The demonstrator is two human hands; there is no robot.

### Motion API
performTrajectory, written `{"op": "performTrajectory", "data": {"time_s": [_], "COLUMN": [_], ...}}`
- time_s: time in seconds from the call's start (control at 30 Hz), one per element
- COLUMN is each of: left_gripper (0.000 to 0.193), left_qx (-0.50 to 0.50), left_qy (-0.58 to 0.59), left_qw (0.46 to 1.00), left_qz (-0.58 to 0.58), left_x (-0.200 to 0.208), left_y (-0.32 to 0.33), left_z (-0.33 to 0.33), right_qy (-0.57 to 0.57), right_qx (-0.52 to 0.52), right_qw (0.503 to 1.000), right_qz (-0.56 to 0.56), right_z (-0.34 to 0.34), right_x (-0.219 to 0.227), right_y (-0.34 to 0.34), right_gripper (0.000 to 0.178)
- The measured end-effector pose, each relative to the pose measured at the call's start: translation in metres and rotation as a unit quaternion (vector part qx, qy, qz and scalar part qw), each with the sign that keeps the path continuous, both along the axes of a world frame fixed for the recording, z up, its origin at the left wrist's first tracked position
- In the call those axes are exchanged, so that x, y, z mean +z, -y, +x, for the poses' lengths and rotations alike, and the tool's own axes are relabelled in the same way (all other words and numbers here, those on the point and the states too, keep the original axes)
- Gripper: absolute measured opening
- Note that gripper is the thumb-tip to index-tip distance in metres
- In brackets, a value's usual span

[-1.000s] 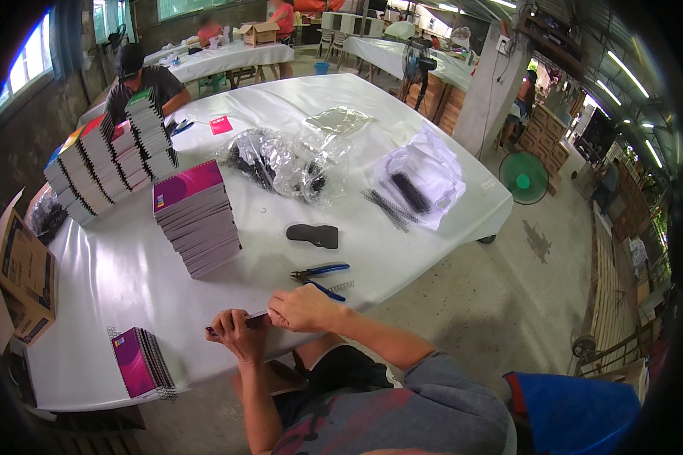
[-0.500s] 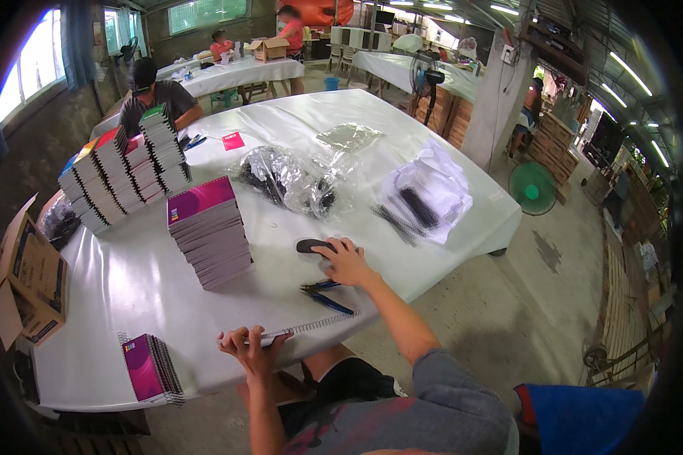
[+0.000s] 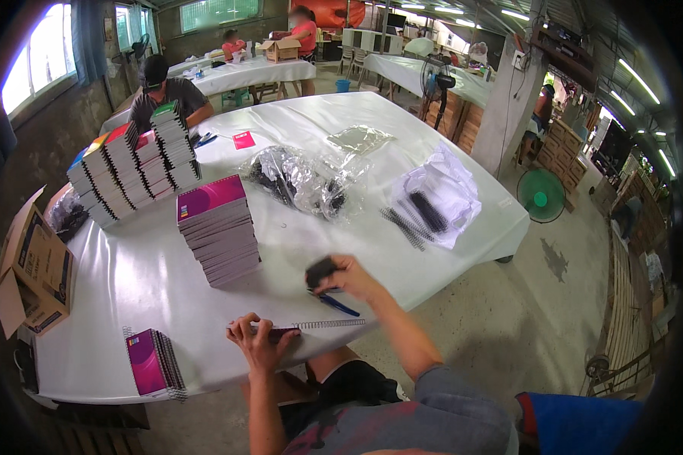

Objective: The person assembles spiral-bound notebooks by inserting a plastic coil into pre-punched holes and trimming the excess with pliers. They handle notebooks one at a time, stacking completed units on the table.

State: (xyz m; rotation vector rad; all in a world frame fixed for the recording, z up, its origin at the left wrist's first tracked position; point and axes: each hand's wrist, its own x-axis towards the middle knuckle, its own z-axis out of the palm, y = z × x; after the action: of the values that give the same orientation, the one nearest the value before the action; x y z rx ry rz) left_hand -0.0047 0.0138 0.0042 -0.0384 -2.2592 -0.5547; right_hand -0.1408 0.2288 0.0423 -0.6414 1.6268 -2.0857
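My left hand (image 3: 259, 341) presses down on a notebook at the near table edge, with a spiral wire binding (image 3: 330, 324) sticking out to its right. My right hand (image 3: 349, 274) grips a small black tool (image 3: 320, 271) lifted just above the white table (image 3: 152, 280). Blue-handled pliers (image 3: 335, 305) lie right below that hand. A tall stack of magenta-covered notebooks (image 3: 216, 227) stands to the left of it.
A small pile of bound notebooks (image 3: 153, 362) lies near the front left corner. Clear bags of black coils (image 3: 300, 182) and loose coils on white plastic (image 3: 432, 201) sit farther back. Fanned notebook stacks (image 3: 129, 163), a seated person (image 3: 163, 95), a cardboard box (image 3: 30, 265) are left.
My right hand went from the notebook at the table edge out to the black tool, closed on it and lifted it. My left hand stayed on the notebook.
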Motion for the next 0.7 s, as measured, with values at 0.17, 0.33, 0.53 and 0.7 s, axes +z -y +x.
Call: {"op": "performTrajectory", "data": {"time_s": [0.17, 0.33, 0.53, 0.7], "left_gripper": [0.052, 0.052, 0.051, 0.049], "left_qx": [-0.023, -0.028, -0.024, -0.021], "left_qy": [-0.009, -0.026, -0.003, -0.011], "left_qw": [1.000, 0.999, 0.999, 0.999], "left_qz": [0.012, 0.030, 0.041, 0.038], "left_x": [-0.005, 0.000, 0.000, -0.002], "left_y": [0.003, 0.002, 0.003, 0.005], "left_z": [0.000, -0.002, 0.000, -0.003], "right_qy": [-0.052, -0.149, -0.149, -0.086], "right_qx": [0.125, 0.099, 0.064, 0.065], "right_qw": [0.983, 0.970, 0.955, 0.992], "right_qz": [0.127, 0.167, 0.247, 0.070], "right_z": [0.037, 0.032, 0.032, 0.036], "right_x": [-0.014, -0.011, -0.012, -0.004], "right_y": [0.027, 0.031, 0.039, 0.038], "right_gripper": [0.027, 0.028, 0.025, 0.023]}}
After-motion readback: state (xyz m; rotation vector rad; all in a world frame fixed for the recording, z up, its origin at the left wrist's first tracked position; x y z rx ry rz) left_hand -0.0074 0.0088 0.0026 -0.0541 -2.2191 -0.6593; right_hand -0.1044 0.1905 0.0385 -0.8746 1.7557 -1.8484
